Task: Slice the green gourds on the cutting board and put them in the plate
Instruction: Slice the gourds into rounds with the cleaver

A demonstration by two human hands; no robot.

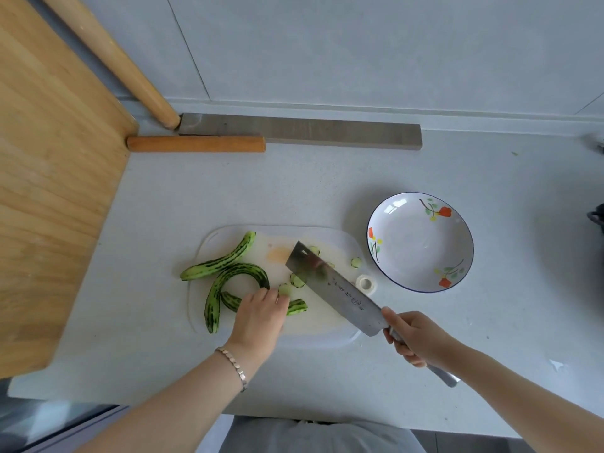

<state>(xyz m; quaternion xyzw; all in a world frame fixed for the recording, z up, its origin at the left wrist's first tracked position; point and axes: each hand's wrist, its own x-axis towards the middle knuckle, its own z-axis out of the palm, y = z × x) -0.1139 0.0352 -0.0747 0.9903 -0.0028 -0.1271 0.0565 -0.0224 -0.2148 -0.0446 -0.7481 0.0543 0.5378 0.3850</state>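
Note:
Three striped green gourds lie on the white cutting board (330, 328): a long one (219, 262) at the upper left, a curved one (225, 286) below it, and a short one (295, 307) under my left hand (261, 313), which holds it down. My right hand (413, 336) grips the handle of a cleaver (333, 286), whose blade is raised at a slant over the board's right half. Several round slices (356, 262) lie near the blade. The flowered plate (420, 241) to the right holds nothing.
A roll of white tape (366, 283) sits at the board's right edge. A large wooden board (49, 191) leans at the left. At the back of the counter lie a rolling pin (196, 143), a grey bar (300, 130) and a longer wooden pin (130, 67).

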